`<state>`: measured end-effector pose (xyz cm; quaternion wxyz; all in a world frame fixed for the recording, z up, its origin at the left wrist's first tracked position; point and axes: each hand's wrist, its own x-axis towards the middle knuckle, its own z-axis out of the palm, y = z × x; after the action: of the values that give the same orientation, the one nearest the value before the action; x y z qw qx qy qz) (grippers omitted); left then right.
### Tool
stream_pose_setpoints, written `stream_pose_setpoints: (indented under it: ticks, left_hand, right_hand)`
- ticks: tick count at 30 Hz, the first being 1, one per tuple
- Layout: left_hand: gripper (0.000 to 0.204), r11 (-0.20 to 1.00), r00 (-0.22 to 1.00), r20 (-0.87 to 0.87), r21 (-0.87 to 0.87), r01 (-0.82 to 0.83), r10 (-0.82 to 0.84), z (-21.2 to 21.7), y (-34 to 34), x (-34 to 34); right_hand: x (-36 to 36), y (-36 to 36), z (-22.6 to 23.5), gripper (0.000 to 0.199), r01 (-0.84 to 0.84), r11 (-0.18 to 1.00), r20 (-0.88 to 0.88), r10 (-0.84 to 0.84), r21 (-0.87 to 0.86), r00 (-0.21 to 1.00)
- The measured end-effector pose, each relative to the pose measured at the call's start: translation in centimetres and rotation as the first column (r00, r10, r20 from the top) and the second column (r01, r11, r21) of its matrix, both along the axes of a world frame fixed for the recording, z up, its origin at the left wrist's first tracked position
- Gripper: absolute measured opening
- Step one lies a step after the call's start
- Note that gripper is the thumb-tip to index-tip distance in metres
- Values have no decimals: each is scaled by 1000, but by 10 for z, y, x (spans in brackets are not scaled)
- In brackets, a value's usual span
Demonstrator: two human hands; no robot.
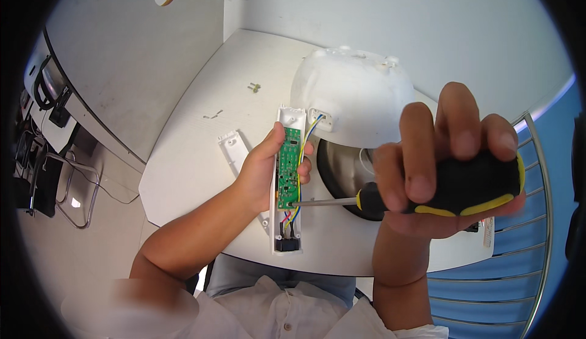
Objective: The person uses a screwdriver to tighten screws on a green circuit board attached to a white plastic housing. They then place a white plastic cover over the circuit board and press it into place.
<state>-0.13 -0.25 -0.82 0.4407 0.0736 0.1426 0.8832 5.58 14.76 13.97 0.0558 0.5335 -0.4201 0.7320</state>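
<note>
My left hand (264, 161) is closed around a long white plastic housing (295, 114), thumb on one side and fingertips on the other. Inside the housing lies a green circuit board (289, 174). Yellow and blue wires (315, 123) run from it up to a white rounded appliance body (354, 89). A black switch or socket (287, 244) sits at the housing's near end, with wires attached. My right hand (452, 156) grips a screwdriver (470, 186) with a black and yellow handle. Its metal shaft points left, and the tip meets the board's lower part.
A white cover strip (235, 150) lies left of the housing, partly hidden by my left arm. Small screws (254, 87) and thin metal bits (212, 114) lie on the white table (183, 174). A dark round pan-like part (334, 174) rests beneath the appliance body. Metal rails (488, 284) stand at the right.
</note>
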Motion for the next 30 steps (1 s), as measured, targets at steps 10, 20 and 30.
stream_pose_setpoints:
  ticks: [10, 20, 30]
  left_hand:
    - [44, 998, 997, -35, -25, -65, 64, 1, 7, 2]
    - [42, 991, 993, 66, -96, -90, 96, 8, 7, 4]
    - [42, 998, 997, -43, -17, -64, 64, 2, 3, 1]
  right_hand:
    - [0, 4, 1, 37, -226, 974, 41, 226, -11, 973]
    - [6, 2, 1, 44, 4, 1000, 39, -5, 24, 999]
    - [3, -9, -7, 44, 71, 987, -57, -80, -145, 995]
